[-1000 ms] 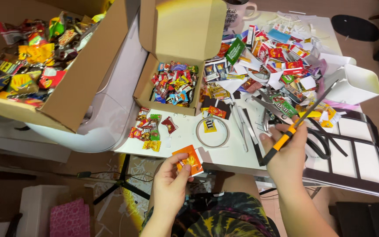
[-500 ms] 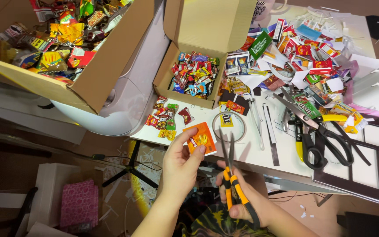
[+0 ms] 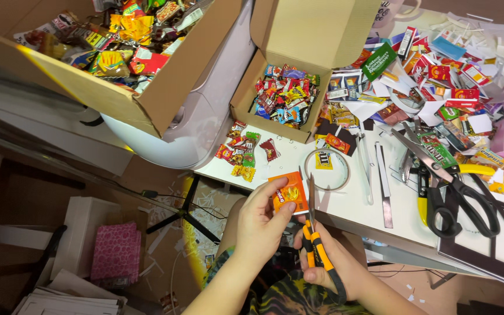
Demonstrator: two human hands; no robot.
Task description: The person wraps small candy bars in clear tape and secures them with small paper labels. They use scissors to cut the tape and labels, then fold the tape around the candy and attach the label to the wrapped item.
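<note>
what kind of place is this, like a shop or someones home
Probably a home craft desk, not a shop: a white table heaped with cut candy wrappers, cardboard boxes of sweets, spare scissors, and cables on the floor beneath.

Free room: bare strip of white table (image 3: 345, 201) along near edge, between tape ring (image 3: 326, 169) and black scissors (image 3: 459, 195), w/ only two thin metal strips (image 3: 383, 186) lying on it. Open air below edge, where left hand (image 3: 263, 224) w/ orange packet (image 3: 288, 192) and right hand (image 3: 328, 262) w/ orange-handled scissors (image 3: 313, 233) sit close together.

Blocked: far right of table buried in wrapper pile (image 3: 438, 70). Small box (image 3: 284, 99) w/ raised lid walls off centre back. Big box (image 3: 118, 64) overhangs left, white machine (image 3: 188, 128) under it. Loose candies (image 3: 243, 151) crowd near-left corner. Floor left: pink pad (image 3: 115, 254), white boxes (image 3: 83, 230), tripod legs (image 3: 185, 216).
</note>
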